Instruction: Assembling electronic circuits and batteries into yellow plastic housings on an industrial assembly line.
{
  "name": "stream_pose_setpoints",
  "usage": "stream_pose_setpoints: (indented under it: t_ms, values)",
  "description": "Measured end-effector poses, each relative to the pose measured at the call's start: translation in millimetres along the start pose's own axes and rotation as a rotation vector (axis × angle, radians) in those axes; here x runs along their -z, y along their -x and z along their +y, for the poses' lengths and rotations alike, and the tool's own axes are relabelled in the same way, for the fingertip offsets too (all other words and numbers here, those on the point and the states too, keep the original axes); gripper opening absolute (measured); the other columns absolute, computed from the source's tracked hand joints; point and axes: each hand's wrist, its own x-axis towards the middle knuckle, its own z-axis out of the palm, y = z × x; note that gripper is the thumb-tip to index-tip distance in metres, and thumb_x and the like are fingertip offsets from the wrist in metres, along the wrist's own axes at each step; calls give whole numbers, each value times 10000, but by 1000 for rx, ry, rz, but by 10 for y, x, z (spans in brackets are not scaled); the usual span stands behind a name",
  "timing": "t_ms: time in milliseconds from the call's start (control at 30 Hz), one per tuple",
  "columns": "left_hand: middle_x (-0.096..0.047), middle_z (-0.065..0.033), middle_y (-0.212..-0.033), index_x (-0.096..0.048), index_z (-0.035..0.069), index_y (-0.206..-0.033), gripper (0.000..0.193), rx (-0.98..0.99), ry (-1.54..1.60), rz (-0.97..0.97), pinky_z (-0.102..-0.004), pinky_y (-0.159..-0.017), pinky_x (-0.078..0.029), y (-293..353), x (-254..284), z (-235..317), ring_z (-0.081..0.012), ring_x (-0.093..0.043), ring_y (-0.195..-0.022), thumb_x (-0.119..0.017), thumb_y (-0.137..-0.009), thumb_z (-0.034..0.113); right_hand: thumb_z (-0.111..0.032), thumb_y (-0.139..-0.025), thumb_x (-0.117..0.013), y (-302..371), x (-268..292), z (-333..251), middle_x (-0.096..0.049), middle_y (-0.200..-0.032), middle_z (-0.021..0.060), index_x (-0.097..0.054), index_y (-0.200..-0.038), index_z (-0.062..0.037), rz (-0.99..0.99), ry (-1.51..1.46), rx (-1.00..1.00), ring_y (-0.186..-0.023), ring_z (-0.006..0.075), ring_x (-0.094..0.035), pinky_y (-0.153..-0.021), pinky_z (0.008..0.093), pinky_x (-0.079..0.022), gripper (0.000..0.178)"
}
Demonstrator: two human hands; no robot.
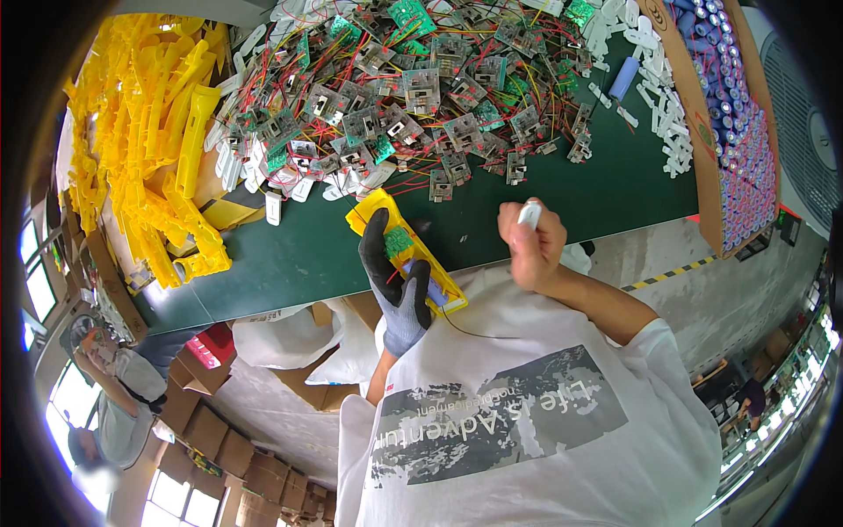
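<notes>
Left hand (397, 285), in grey/black glove, closed round a yellow plastic housing (413, 255) w/ green circuit board (399, 240) in it, at near edge of green table (562, 202). Right hand (529, 246), bare, fisted on a small white part (529, 213) just beside. Pile of boards w/ wires (413, 97) mid-table; yellow housings (167, 149) at left edge; box of blue cells (742, 132) at right edge.

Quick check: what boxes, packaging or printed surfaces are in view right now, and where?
Open cardboard box: right end of the green table, long, brown, packed with blue cylindrical cells.
Brown cartons: stacked on the floor, lower left.
White plastic bags: under the table edge.
Shirt print: grey patch on white.
</notes>
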Motion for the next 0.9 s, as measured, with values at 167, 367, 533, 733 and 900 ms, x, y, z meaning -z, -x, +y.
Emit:
stream_pose_setpoints:
  t_ms: [167, 367, 533, 733, 900]
  values:
    - [-539, -111, -1134, -372, 119, -1356, 571, 98, -19, -13, -293, -827, -440, 54, -126, 172, -182, -531, -969, -494, -806, 31, -198, -958, -460, 156, 250, -81, -445, -534, 23, -443, -690, -49, -307, 189, 194, -406, 134, -374, -374, 281, -269, 307]
    - [-535, -109, -1113, -437, 75, -1234, 351, 150, -40, -237, -319, -836, -450, -12, -127, 66, -198, -560, -959, -476, -893, -1, -86, -804, -623, 313, 496, -191, -450, -556, 41, -562, -715, -15, -439, 387, 183, -423, 181, -413, -374, 294, -304, 129]
    - [-531, -91, -1094, -463, 38, -1198, 305, 175, 13, -230, -313, -843, -447, -70, -145, 93, -183, -557, -962, -499, -900, -14, 12, -739, -689, 158, 258, -348, -543, -564, 61, -688, -866, 20, -290, 450, -34, -431, 135, -461, -386, 266, -321, 127]
    - [-565, -86, -1031, -498, 18, -1167, 339, 108, -111, -217, -275, -764, -462, -141, -182, 102, -124, -555, -858, -546, -837, -47, -27, -795, -713, -1, 11, -407, -699, -824, 91, -696, -915, 3, -165, 210, -526, -716, 93, -652, -576, 213, -487, 124]
    - [-596, -97, -993, -507, 12, -1183, 348, 36, -167, -210, -286, -768, -473, -145, -188, 46, -135, -571, -846, -560, -840, -18, -68, -892, -624, -144, -26, -365, -676, -860, 59, -650, -930, 9, -133, -80, -666, -691, 74, -618, -621, 221, -498, 89]
